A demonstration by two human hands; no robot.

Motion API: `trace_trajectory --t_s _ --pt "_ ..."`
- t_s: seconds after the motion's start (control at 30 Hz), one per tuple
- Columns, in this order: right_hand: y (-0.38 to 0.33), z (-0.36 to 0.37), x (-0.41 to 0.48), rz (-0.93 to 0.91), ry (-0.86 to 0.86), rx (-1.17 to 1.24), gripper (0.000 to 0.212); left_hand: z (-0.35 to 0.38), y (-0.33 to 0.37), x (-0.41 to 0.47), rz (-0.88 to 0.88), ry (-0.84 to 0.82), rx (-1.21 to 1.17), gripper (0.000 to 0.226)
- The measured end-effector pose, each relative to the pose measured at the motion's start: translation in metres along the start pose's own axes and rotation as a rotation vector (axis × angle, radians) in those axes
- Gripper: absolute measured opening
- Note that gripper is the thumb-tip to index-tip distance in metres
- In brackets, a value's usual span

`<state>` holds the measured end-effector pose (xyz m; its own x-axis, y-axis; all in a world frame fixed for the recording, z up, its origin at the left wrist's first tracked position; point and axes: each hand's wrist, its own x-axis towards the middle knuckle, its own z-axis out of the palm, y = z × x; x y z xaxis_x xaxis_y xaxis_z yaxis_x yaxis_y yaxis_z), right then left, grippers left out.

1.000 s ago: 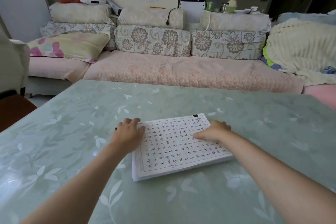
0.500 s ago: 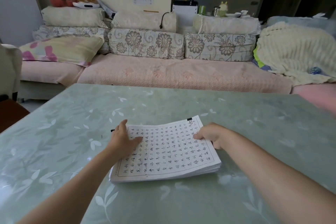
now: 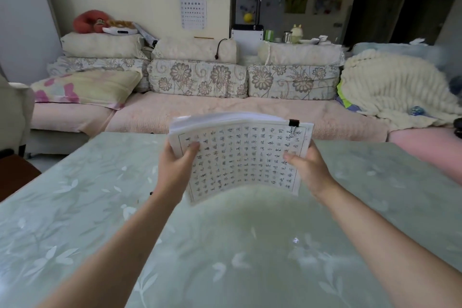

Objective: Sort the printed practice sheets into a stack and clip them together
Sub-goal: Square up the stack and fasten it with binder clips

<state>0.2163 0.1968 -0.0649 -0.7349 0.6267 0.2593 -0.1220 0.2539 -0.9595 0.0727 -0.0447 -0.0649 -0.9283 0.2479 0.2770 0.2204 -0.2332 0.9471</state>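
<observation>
The stack of practice sheets [image 3: 240,157] is held in the air, printed face toward the person, long axis side to side. The left hand [image 3: 175,170] grips the stack's left edge, the right hand [image 3: 308,170] its right edge. The binder clip [image 3: 294,123] sits on the stack's upper right corner, nearer the right hand.

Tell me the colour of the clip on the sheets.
Black clip, top right corner of the sheets; head view.

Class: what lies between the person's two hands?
In the head view, the sheet stack spans from left hand to right hand; a black clip bites its top-right corner.
</observation>
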Motion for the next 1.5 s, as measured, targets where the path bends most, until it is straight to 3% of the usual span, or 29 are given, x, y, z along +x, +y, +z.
trace_trajectory --t_s 0.17,0.33,0.4,0.43,0.5,0.57,0.6,0.67,0.73,0.83,0.97,1.0,1.07,1.13,1.23,1.4,1.5 --pt "0.01 -0.008 -0.007 0.031 0.125 -0.076 0.041 0.008 -0.013 -0.016 0.0 -0.044 0.082 0.032" --pt "0.012 -0.002 0.0 0.046 0.183 -0.209 0.031 0.021 0.0 0.001 -0.019 0.102 0.027 0.034" --pt "0.009 0.003 0.0 0.021 0.29 -0.275 0.04 0.027 0.001 0.005 -0.036 0.157 0.015 0.024" --pt "0.007 0.007 0.0 -0.079 0.378 -0.399 0.05 0.029 0.001 0.007 -0.034 0.181 0.016 0.016" --pt "-0.003 0.016 0.001 -0.481 0.518 -0.753 0.064 0.032 0.0 0.009 -0.028 0.2 0.036 0.009" --pt "-0.021 0.036 -0.001 -0.807 0.317 -0.935 0.067 0.032 0.0 0.01 -0.016 0.202 0.044 0.013" --pt "-0.028 0.05 -0.002 -0.854 0.135 -0.977 0.068 0.032 -0.001 0.011 -0.005 0.201 0.054 0.013" --pt "-0.04 0.082 -0.007 -0.802 -0.162 -1.078 0.068 0.031 -0.001 0.011 0.037 0.196 0.081 0.011" --pt "-0.042 0.106 -0.006 -0.733 -0.269 -1.199 0.062 0.029 -0.002 0.01 0.077 0.168 0.102 0.008" --pt "-0.044 0.118 0.001 -0.734 -0.269 -1.172 0.036 0.017 -0.003 0.013 0.12 0.049 0.174 0.009" --pt "-0.041 0.12 0.003 -0.78 -0.27 -1.14 0.017 -0.025 -0.011 0.033 0.078 -0.047 0.177 0.029" --pt "-0.039 0.121 0.004 -0.783 -0.271 -1.146 0.016 -0.042 -0.021 0.042 0.056 -0.024 0.268 0.026" --pt "-0.037 0.123 0.006 -0.79 -0.259 -1.161 0.019 -0.079 -0.05 0.06 0.02 -0.025 0.725 0.036" --pt "-0.035 0.125 0.008 -0.814 -0.231 -1.163 0.023 -0.106 -0.083 0.065 -0.029 -0.193 1.148 0.046" --pt "-0.033 0.127 0.011 -0.822 -0.203 -1.166 0.024 -0.12 -0.117 0.063 -0.104 -0.411 1.399 0.045" --pt "-0.029 0.128 0.013 -0.848 -0.165 -1.149 0.022 -0.115 -0.122 0.068 -0.038 -0.327 1.292 0.027" --pt "-0.031 0.127 0.011 -0.823 -0.196 -1.177 0.023 -0.112 -0.108 0.055 -0.084 -0.405 1.214 0.016"
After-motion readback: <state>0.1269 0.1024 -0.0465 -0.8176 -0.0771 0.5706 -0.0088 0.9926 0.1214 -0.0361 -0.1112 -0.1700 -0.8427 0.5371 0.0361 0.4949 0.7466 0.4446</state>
